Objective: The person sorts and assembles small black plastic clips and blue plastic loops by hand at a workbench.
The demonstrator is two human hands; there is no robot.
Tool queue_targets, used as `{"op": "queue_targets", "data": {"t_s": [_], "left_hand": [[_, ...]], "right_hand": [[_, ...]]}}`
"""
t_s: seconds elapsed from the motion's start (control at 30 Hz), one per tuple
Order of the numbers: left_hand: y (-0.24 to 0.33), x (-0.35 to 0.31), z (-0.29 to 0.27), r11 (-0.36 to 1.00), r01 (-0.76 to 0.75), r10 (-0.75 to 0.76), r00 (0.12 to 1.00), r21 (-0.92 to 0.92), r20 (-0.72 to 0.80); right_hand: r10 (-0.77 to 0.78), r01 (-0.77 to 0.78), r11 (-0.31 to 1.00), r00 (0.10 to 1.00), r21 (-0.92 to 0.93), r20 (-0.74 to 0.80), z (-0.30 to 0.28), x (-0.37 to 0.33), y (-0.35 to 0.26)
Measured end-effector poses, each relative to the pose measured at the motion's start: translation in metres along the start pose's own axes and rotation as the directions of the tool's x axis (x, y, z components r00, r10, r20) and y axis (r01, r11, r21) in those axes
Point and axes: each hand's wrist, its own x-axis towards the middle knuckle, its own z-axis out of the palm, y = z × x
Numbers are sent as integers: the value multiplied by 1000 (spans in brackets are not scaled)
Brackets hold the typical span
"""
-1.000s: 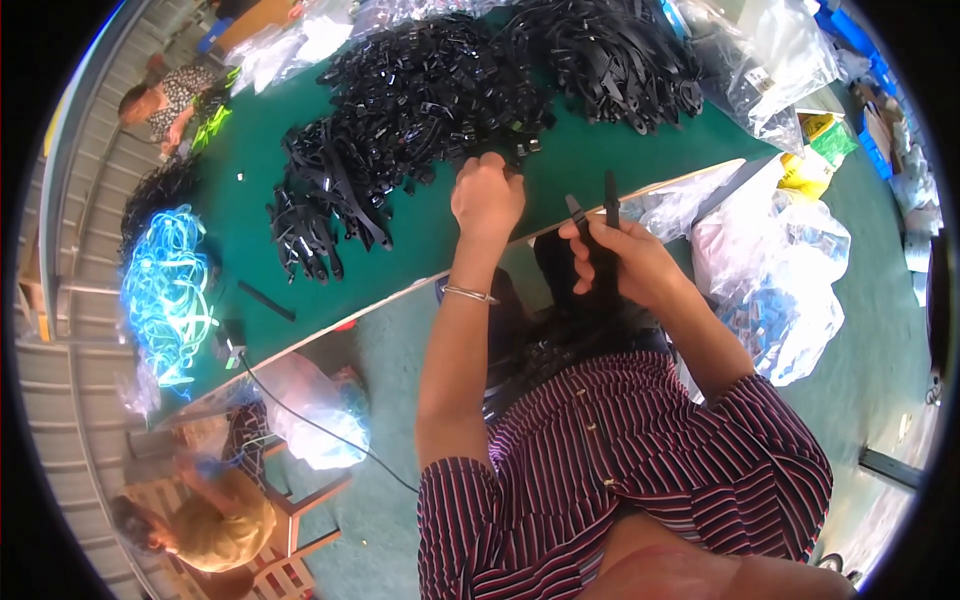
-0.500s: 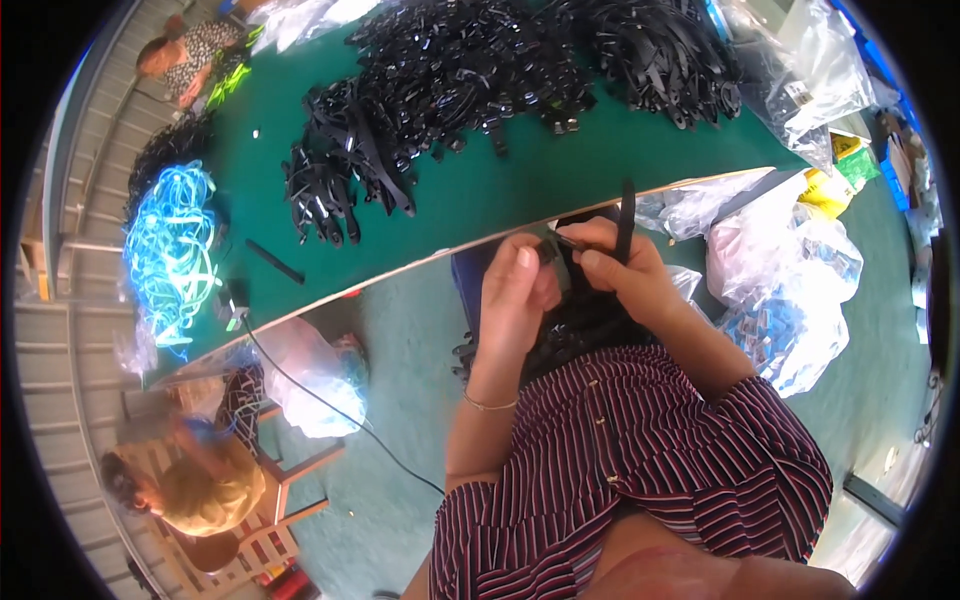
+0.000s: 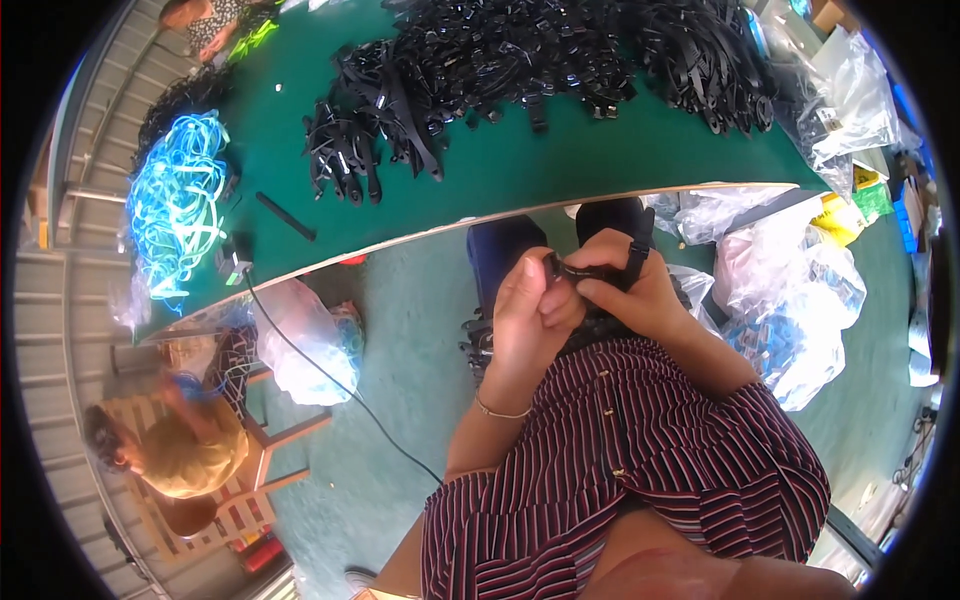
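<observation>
Just beyond my lap, both hands are closed on one black strap. My left hand pinches its end between thumb and curled fingers, where a small dark piece like a buckle shows in part. My right hand grips the strap a short way along, thumb on top. One length of it sticks up past the right fingers, with a dark fitting on it. Beneath my hands, more black straps lie across my lap, partly hidden.
A green table with a pale edge stands ahead, carrying a heap of black straps, blue cords and a single black strip. Plastic bags stand at right. A cable crosses at left, near a seated person.
Both hands have come slightly closer to my body, the left also rightward. The strap now stretches between them, and its upright length leans and shows a fitting. My view has shifted a little.
</observation>
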Motion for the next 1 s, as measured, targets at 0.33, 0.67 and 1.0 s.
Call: {"op": "queue_targets", "data": {"t_s": [0.33,0.67,1.0], "left_hand": [[-5,-2,1,999,-24,24,1000,42,-4],[-4,-3,1,609,-147,307,950,779,-61],[3,0,-11,584,-110,209,978,805,-18]], "right_hand": [[-88,82,993,994,-88,-63,7,0,-2],[-203,183,961,976,-208,-79,3,2,14],[100,-153,514,988,844,118,1,-4,26]]}}
